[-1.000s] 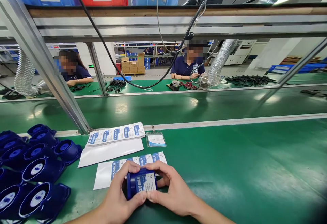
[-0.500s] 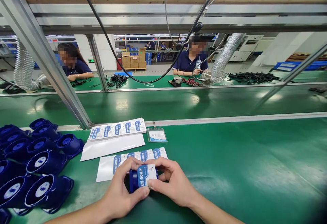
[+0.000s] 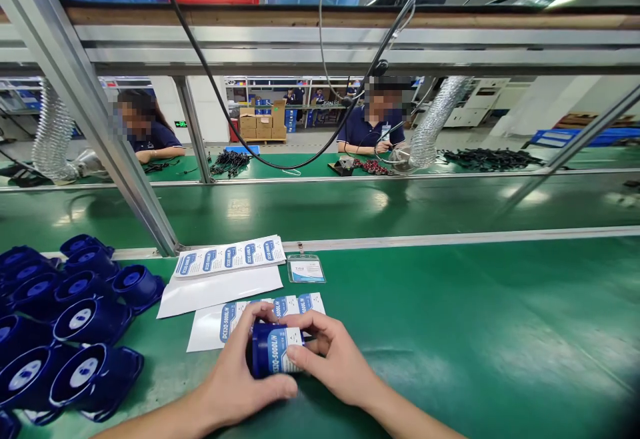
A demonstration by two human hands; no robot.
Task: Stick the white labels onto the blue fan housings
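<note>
A dark blue cylindrical part (image 3: 263,352) with a blue-and-white label (image 3: 284,347) on its side is held just above the green table. My left hand (image 3: 240,372) wraps round its left end, fingers behind and thumb in front below. On the right end is my right hand (image 3: 333,355), its thumb pressing on the label and its fingers behind. Just behind the hands lies a partly covered label sheet (image 3: 205,330). Farther back, another printed label sheet (image 3: 230,257) rests on blank white backing (image 3: 220,292).
Several dark blue housings (image 3: 93,319) crowd the left side of the table (image 3: 450,319). A badge in a clear holder (image 3: 306,269) lies behind the sheets. A metal post (image 3: 110,125) slants at the left. Two people sit across the bench, beyond hanging cables.
The blue part has turned slightly, its label wrapping further round the side. My left thumb has come off it a little. The camera view has tilted up slightly.
</note>
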